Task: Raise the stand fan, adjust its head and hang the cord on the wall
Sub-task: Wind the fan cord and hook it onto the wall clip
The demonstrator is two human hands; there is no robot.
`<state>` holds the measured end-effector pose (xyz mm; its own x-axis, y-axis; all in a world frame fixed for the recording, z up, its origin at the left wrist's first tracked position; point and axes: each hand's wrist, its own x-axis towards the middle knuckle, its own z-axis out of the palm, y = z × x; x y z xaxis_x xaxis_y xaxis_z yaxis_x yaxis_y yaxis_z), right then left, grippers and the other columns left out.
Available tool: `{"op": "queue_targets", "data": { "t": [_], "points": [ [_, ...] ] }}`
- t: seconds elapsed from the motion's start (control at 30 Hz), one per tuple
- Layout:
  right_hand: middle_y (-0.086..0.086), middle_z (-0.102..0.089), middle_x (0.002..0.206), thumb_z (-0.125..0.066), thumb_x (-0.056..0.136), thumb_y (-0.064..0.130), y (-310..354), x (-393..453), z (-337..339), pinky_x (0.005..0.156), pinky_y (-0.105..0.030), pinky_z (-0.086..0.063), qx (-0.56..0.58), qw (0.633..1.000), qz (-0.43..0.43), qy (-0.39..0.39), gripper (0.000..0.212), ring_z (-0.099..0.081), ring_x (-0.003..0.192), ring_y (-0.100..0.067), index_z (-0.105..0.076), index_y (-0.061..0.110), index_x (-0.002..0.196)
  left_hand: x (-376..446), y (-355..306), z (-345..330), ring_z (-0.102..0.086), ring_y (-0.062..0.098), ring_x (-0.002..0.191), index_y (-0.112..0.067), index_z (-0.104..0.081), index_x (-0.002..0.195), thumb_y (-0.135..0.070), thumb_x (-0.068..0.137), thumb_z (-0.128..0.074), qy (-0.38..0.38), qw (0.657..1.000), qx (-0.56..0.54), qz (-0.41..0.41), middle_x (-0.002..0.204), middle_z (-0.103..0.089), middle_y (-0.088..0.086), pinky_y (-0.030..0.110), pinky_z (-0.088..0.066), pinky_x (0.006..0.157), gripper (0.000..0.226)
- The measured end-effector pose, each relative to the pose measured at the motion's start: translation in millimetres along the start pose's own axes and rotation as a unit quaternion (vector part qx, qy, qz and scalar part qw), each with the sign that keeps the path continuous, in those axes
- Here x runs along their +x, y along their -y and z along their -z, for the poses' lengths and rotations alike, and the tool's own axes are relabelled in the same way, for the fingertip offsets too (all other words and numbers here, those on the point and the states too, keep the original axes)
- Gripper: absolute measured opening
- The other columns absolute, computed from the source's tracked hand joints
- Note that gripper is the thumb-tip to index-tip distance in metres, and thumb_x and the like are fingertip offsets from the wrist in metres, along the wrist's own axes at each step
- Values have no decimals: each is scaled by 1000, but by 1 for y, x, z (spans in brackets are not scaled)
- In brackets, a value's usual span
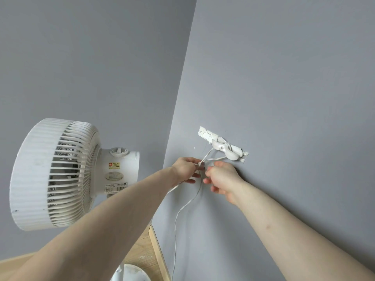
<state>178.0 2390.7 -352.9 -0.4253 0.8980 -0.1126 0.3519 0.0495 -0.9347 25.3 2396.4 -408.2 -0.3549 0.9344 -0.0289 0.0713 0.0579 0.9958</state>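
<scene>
Left hand point(185, 169) pinches the white cord point(183, 207) below the wall hook point(227, 149); right hand point(222, 177) beside it.

Your view: bright, soft, even daylight, no glare. Faint shadow under your right hand point(223, 179) on grey wall point(284, 78). Wide-angle lens bends wall corner and stretches your forearms at bottom edge. Focus sharp on fan head point(54, 173); label text too small to read.

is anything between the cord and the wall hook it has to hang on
Nothing visible. The cord already runs up to the wall hook, pinched in the left hand; the right hand sits just below, not blocking.
</scene>
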Motion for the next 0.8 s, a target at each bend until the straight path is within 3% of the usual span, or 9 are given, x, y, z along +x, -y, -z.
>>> {"op": "queue_targets", "data": {
  "t": [0.07,0.17,0.27,0.37,0.5,0.7,0.8],
  "points": [
    [7,-65,91,-51,92,7,2,-13,10,57,-26,-52,-129,990,50,1,51,-72,89,-22,-52,21,141,-2,-11,3,-65,22,89,-16,-67,122,-8,100,-51,-33,999,2,-4,108,-71,1,33,-55,71,28],
    [19,-70,96,-56,84,17,11,-30,27,78,-28,-57,-273,933,212,-98,28,-70,93,-13,-72,36,98,-4,-34,8,-62,18,90,-16,-60,132,-3,100,-41,-79,996,16,-23,120,-67,-2,31,-56,71,39],
    [18,-63,115,-59,86,20,29,-45,45,82,-30,-52,-372,839,340,-205,30,-63,100,-15,-68,34,111,-4,-58,12,-63,19,101,-17,-59,134,-3,98,-38,-119,988,78,-60,127,-65,-4,30,-56,77,44],
    [11,-57,129,-56,85,18,39,-46,57,87,-32,-49,-435,829,308,-167,41,-60,111,-21,-61,32,123,-4,-83,15,-65,17,104,-26,-66,121,-19,93,-57,-180,952,222,-108,118,-70,-10,28,-53,85,30],
    [5,-55,131,-53,84,17,32,-39,56,87,-34,-50,-482,825,265,-128,48,-61,111,-26,-58,27,131,-4,-110,13,-65,19,87,-31,-69,100,-35,86,-67,-243,897,342,-138,101,-73,-8,25,-44,66,15],
    [5,-48,139,-50,87,10,29,-38,56,90,-36,-50,-509,802,281,-133,53,-61,115,-28,-51,26,139,-5,-140,8,-65,23,83,-30,-65,85,-29,85,-60,-277,869,376,-163,96,-68,-2,25,-37,55,5],
    [7,-46,142,-50,87,10,28,-41,57,91,-36,-48,-518,799,277,-125,59,-60,116,-28,-46,28,143,-5,-152,7,-57,23,104,-28,-69,91,-31,87,-64,-306,851,380,-195,111,-56,0,32,-43,69,6]
  ]
}}
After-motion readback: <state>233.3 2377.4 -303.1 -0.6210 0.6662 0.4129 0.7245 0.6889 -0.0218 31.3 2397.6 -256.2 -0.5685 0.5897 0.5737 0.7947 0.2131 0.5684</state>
